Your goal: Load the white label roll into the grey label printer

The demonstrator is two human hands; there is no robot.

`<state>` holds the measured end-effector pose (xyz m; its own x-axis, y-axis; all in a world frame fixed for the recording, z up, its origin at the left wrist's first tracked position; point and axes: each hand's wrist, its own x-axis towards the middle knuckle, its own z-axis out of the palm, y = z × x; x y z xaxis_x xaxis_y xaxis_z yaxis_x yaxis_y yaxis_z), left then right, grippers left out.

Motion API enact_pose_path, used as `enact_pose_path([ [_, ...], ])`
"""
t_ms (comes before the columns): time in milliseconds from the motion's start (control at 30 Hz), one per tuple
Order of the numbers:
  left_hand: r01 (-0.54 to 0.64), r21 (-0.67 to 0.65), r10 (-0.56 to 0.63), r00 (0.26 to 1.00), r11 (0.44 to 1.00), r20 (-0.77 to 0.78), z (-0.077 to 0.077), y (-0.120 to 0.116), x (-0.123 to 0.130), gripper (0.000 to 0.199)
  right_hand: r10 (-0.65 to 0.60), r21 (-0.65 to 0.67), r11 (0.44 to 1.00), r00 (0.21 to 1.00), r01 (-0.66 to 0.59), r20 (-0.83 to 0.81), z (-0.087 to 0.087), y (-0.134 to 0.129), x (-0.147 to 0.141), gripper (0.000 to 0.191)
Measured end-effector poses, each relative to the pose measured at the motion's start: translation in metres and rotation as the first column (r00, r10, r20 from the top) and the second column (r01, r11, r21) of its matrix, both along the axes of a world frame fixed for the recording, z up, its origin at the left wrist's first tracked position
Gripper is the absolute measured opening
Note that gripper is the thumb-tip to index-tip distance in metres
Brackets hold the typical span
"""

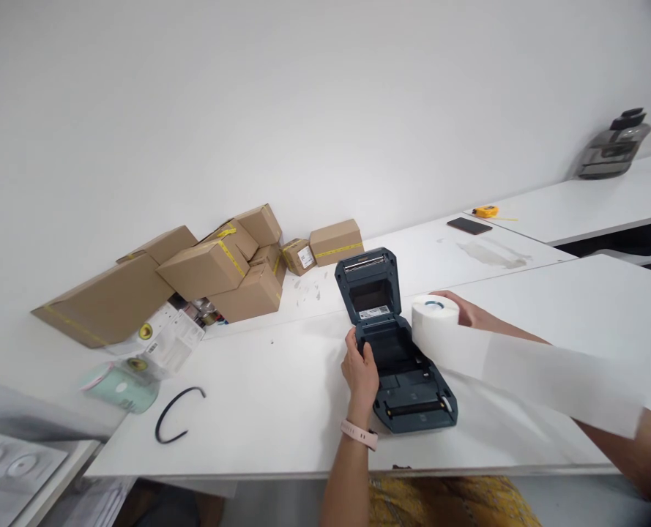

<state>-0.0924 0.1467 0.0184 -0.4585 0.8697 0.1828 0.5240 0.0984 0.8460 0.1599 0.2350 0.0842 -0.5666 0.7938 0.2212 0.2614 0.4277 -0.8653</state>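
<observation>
A dark label printer (405,384) lies on the white table (259,395) with its lid (367,285) raised. My left hand (359,372) grips the printer's left edge, thumb on top near the hinge. At the printer's right side, my right hand (460,307) holds a roll of white labels (432,322) from behind. Most of that hand's fingers are hidden by the roll. A long white strip (556,373) hangs loose from the roll and runs across my right forearm.
Cardboard boxes (209,267) are piled at the back left. A black curved band (163,421), a green container (121,388) and plastic packages lie at left. Behind the roll are a phone (469,225), a yellow tape measure (486,211) and a dark bottle (614,150).
</observation>
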Motion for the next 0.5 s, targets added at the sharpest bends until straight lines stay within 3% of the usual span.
enact_pose_path([
  [100,0.018,0.023,-0.017,1.0,1.0,-0.022,0.001,-0.001,-0.002,0.04,0.165,-0.025,0.986,0.986,-0.165,0.003,0.016,-0.015,-0.036,0.063],
  [200,0.023,0.01,-0.022,0.999,1.0,-0.047,0.002,-0.002,-0.003,0.033,0.286,0.079,0.951,0.946,-0.3,0.15,0.013,-0.015,-0.066,0.064],
  [300,0.002,-0.024,-0.003,1.0,1.0,-0.021,0.003,-0.001,-0.003,0.03,0.297,0.176,0.916,0.905,-0.36,0.305,0.003,-0.004,-0.08,0.068],
  [500,-0.023,-0.023,0.022,1.0,0.999,-0.006,0.0,0.0,-0.002,0.03,0.274,0.173,0.911,0.861,-0.375,0.429,0.003,0.008,-0.08,0.069],
])
